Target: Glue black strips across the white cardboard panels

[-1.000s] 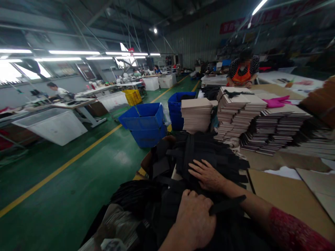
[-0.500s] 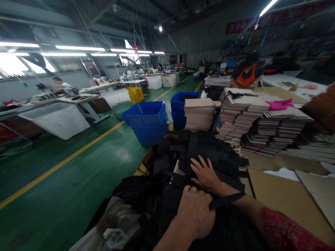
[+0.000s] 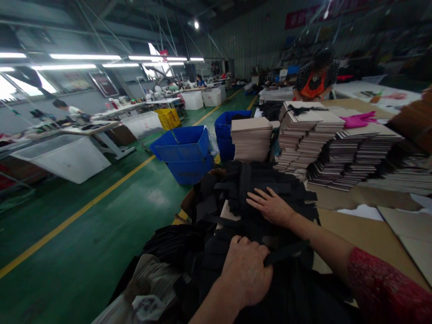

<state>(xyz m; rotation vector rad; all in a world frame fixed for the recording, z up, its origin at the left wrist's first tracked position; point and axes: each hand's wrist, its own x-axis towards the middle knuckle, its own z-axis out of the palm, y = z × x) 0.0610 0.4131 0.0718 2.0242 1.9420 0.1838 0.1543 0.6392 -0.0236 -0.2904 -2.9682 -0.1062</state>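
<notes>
My left hand [image 3: 248,270] is closed over the near part of a dark heap, with a black fabric strip [image 3: 286,253] sticking out past the thumb side. Farther forward, my right hand [image 3: 272,207] lies with its fingers spread on flat black fabric strips [image 3: 245,180]. These strips overlap in layers, and a pale board edge [image 3: 223,213] shows between them. To the left of my hands sits a bunch of thin black pieces [image 3: 172,240]. What lies under my left palm is hidden.
Stacks of cut boards [image 3: 251,139] stand beyond the heap, with a pink glove [image 3: 359,120] on one. Blue bins [image 3: 185,153] stand on the green floor to the left. A co-worker in an orange apron [image 3: 315,85] is behind the stacks. Brown sheets [image 3: 364,238] lie at right.
My right hand has drawn a little away from my left hand, and its forearm has lifted off the strip. The left hand keeps its grip. The whole view has shifted slightly.
</notes>
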